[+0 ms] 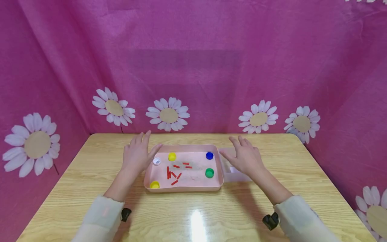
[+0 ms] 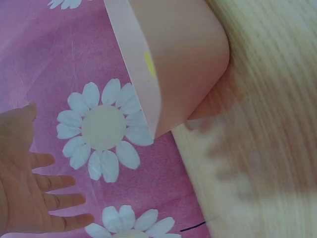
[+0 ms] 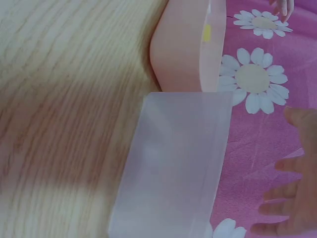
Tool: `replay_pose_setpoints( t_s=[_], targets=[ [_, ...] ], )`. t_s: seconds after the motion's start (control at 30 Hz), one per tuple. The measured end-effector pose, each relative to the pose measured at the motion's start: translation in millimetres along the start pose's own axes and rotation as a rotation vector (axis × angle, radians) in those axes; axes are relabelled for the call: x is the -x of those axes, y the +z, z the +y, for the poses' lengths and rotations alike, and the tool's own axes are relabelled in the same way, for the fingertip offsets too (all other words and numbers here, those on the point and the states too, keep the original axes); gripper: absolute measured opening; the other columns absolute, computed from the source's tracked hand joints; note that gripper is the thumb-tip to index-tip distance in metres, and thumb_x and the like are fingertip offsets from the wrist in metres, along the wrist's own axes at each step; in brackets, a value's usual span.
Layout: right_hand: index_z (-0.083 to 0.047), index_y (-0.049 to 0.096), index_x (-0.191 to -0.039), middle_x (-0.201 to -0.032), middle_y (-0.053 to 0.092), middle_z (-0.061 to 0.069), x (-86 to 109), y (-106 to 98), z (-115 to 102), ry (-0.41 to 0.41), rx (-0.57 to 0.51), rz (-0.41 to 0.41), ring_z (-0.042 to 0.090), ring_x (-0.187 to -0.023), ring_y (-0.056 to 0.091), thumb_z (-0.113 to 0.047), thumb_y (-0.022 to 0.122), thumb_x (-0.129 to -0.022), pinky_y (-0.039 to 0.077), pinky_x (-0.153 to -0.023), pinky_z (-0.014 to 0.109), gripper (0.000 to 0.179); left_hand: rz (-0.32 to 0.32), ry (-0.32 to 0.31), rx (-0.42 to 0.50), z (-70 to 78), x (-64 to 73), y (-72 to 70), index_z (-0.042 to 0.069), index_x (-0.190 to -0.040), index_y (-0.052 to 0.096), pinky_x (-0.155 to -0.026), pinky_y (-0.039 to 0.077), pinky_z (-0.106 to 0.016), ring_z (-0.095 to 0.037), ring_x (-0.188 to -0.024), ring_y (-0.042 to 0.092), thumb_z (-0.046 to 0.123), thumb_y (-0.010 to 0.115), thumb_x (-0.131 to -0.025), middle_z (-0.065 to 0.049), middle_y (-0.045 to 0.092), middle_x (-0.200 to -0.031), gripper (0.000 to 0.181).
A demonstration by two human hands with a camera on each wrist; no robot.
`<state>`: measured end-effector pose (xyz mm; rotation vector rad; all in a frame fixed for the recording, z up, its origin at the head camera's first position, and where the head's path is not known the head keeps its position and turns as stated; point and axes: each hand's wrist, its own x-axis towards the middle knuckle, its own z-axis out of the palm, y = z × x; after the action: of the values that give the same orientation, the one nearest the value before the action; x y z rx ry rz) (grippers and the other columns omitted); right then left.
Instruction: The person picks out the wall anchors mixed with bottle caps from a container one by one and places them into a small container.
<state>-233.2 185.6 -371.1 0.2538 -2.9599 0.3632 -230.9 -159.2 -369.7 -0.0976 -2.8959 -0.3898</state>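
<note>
My left hand (image 1: 137, 155) hovers by the left end of a pink tray (image 1: 193, 189), its fingers spread and nothing in them. Over the translucent box (image 1: 239, 177) on the tray's right side, my right hand (image 1: 245, 157) is likewise spread and holds nothing. Inside the tray lie several red sticks (image 1: 173, 174), some longer than others. Round caps sit around them: a white cap (image 1: 156, 161) close to my left thumb, a yellow cap (image 1: 172, 156) at the back, another yellow cap (image 1: 155, 185) at the front left corner, a blue cap (image 1: 209, 155) and a green cap (image 1: 209, 173) toward the right.
The tray and box stand on a wood-grain table (image 1: 169, 215). A pink curtain (image 1: 187, 74) with white daisies hangs behind and along both sides of it. Something white (image 1: 233, 169) shows in the box, partly hidden by my right hand.
</note>
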Motion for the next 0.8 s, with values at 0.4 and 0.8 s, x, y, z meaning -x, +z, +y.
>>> replay_pose_setpoints(
  t_s=[0.4, 0.8],
  targets=[
    [-0.008, 0.055, -0.127, -0.127, 0.057, 0.017, 1.7, 12.2, -4.6, -0.065, -0.146, 0.104, 0.036, -0.117, 0.053, -0.053, 0.053, -0.088, 0.043, -0.093, 0.054, 0.060, 0.026, -0.052, 0.191, -17.6, 4.2, 9.0, 0.004, -0.141, 0.035, -0.102, 0.034, -0.058, -0.040, -0.128, 0.040, 0.051, 0.043, -0.093, -0.021, 0.042, -0.140, 0.068],
    [-0.004, 0.062, -0.117, -0.114, 0.063, 0.015, -0.7, 21.9, -7.2, -0.060, -0.383, 0.069, 0.032, -0.100, 0.061, -0.035, 0.058, -0.090, 0.050, -0.084, 0.045, 0.041, 0.003, -0.107, 0.415, -31.6, 10.4, 22.8, 0.001, -0.137, 0.040, -0.097, 0.041, -0.051, -0.037, -0.117, 0.048, 0.050, 0.040, -0.095, -0.023, 0.049, -0.128, 0.065]
  ],
)
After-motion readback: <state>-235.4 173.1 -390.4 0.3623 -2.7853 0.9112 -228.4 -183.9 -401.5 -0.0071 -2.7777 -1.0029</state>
